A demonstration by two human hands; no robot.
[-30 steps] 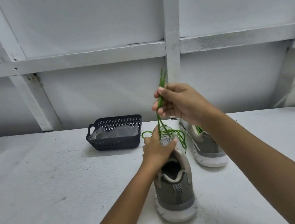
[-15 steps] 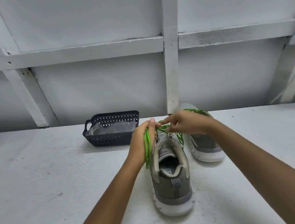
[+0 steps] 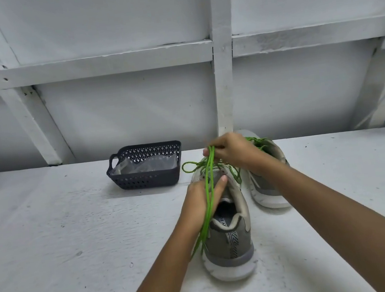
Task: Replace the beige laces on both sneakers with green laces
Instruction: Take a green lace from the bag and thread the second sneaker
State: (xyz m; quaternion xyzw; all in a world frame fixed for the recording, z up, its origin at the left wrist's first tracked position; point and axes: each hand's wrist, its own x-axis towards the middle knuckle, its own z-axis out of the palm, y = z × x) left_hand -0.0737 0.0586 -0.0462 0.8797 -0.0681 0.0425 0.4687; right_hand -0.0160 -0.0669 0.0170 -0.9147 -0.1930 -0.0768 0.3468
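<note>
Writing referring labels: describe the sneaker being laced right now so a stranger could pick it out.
On the white table, right of the dark basket, stand two grey sneakers. Take the near sneaker, left of the far sneaker. Only this one has the left hand holding it and the right hand pinching its loose green lace above it.

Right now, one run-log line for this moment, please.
phase: lacing near sneaker | right hand: pinches green lace | left hand: holds near sneaker | far sneaker: green-laced
</note>
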